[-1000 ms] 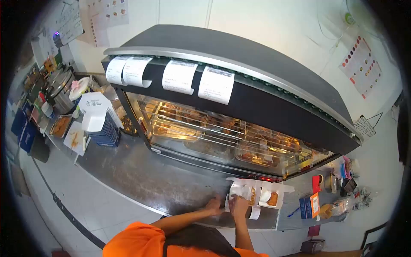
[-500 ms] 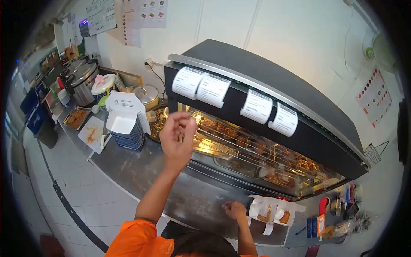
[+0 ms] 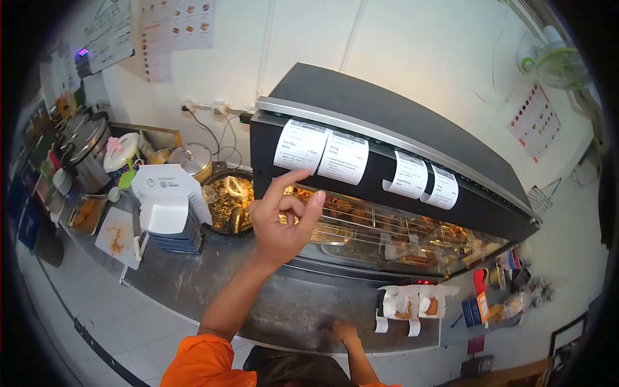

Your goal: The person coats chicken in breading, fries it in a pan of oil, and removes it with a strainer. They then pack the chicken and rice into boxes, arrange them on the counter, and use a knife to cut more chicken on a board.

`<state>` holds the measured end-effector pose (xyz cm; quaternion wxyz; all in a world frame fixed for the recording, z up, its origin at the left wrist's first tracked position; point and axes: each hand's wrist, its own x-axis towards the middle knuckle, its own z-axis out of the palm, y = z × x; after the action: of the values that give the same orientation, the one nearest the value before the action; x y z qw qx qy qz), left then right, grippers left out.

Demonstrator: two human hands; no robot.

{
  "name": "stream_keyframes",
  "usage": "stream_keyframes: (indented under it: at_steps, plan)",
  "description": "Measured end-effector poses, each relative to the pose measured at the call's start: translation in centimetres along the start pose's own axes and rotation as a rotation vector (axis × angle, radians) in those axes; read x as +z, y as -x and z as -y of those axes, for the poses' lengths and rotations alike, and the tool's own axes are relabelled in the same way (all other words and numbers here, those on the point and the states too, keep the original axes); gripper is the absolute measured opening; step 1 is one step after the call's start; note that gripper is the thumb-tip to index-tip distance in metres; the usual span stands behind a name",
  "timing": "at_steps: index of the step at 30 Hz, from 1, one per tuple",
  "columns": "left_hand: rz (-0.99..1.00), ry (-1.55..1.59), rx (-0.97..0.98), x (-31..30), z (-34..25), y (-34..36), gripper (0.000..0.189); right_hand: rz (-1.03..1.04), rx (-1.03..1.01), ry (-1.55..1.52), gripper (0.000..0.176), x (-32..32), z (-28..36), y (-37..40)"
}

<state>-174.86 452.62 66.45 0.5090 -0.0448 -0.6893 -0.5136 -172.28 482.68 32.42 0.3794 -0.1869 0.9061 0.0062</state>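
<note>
My left hand (image 3: 284,219) is raised before the dark food warmer (image 3: 387,138). Its index finger reaches up to the lower edge of the leftmost printed slip (image 3: 301,147), thumb apart, nothing held. Beside that slip hangs a second one (image 3: 343,158); two more (image 3: 407,174) hang farther right. My right hand (image 3: 342,332) rests low over the metal counter (image 3: 284,309), blurred, and its fingers are hard to make out. To its right, two open boxes with fried food (image 3: 401,303) stand on the counter, with paper slips at their front.
Left of the warmer stand a stack of blue-sided boxes (image 3: 174,226) and a pan of food (image 3: 229,200). Farther left lie a white cutting board (image 3: 118,238) and a knife, near a large pot (image 3: 90,145). A fan (image 3: 558,64) hangs at upper right.
The view has shifted. My left hand has moved up to the leftmost slip, and its index finger has stretched out. My right hand remains low by the counter.
</note>
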Motion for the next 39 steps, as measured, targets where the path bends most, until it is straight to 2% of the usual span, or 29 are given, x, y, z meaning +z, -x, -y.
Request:
stream_keyframes:
  at_steps: [3, 5, 7, 9, 13, 17, 22, 26, 28, 29, 31, 32, 33, 34, 35, 37, 39]
  plan:
    - [0.02, 0.08, -0.091, 1.4, 0.6, -0.2, 0.029, -0.016, 0.015, -0.003, 0.062, -0.2, 0.8, 0.4]
    - [-0.007, 0.202, -0.156, 2.0, 0.8, -0.3, 0.026, -0.041, 0.031, -0.009, 0.063, 0.6, 0.9, 0.4]
    - [0.03, 0.195, -0.179, 2.0, 0.9, -0.1, 0.021, -0.127, 0.023, -0.019, 0.06, 1.5, 0.7, 0.2]
    - [0.037, 0.291, -0.259, 2.1, 0.8, 0.4, 0.016, -0.112, 0.015, -0.056, 0.058, 1.6, 0.8, 0.7]
    - [0.086, 0.284, -0.262, 1.2, 0.7, 1.2, 0.01, -0.049, -0.056, -0.081, 0.054, -1.0, 1.7, 2.8]
    - [0.026, 0.246, -0.301, 1.0, -0.5, 1.5, 0.007, -0.078, -0.093, -0.059, 0.055, 1.3, -0.3, 1.1]
    - [-0.049, 0.243, -0.315, 1.2, -0.6, 1.6, 0.01, -0.09, -0.027, -0.089, 0.053, 1.4, -1.0, 1.2]
    - [-0.066, 0.237, -0.356, 1.7, -0.8, 1.5, 0.013, -0.015, -0.103, -0.087, 0.053, 4.8, -4.0, -2.6]
    - [-0.046, 0.239, -0.397, 1.4, -0.9, 1.8, 0.024, -0.312, -0.256, -0.244, 0.046, 5.1, -4.5, -2.1]
    - [-0.033, 0.226, -0.427, 1.1, -0.8, 2.6, 0.031, -0.27, -0.274, -0.22, 0.046, 5.0, -4.5, -1.8]
    - [0.005, 0.22, -0.516, 0.0, 0.1, 5.6, 0.033, -0.138, -0.185, -0.382, 0.045, 1.5, -1.6, -1.3]
    - [0.021, 0.144, -0.579, -0.8, 1.0, 8.0, 0.034, -0.085, -0.232, -0.341, 0.045, 0.6, 0.2, -1.8]
    - [0.043, 0.072, -0.644, -1.5, 1.8, 11.5, 0.034, -0.011, -0.262, -0.57, 0.047, 0.2, 2.1, -2.1]
    - [0.045, -0.017, -0.583, -2.1, 2.9, 15.9, 0.035, 0.068, -0.271, -0.803, 0.049, 0.0, 4.2, -2.1]
    - [0.078, -0.077, -0.574, -2.9, 3.1, 20.2, 0.036, 0.107, -0.307, -0.773, 0.049, -0.2, 7.0, -2.0]
    - [0.171, -0.157, -0.622, -5.1, 2.9, 27.6, 0.041, 0.554, -0.591, -1.777, 0.053, 0.1, 13.3, -0.2]
    - [0.587, -0.705, -0.363, -11.4, 3.1, 31.5, 0.051, 0.932, -0.418, -1.945, 0.061, -2.0, 19.0, 3.3]
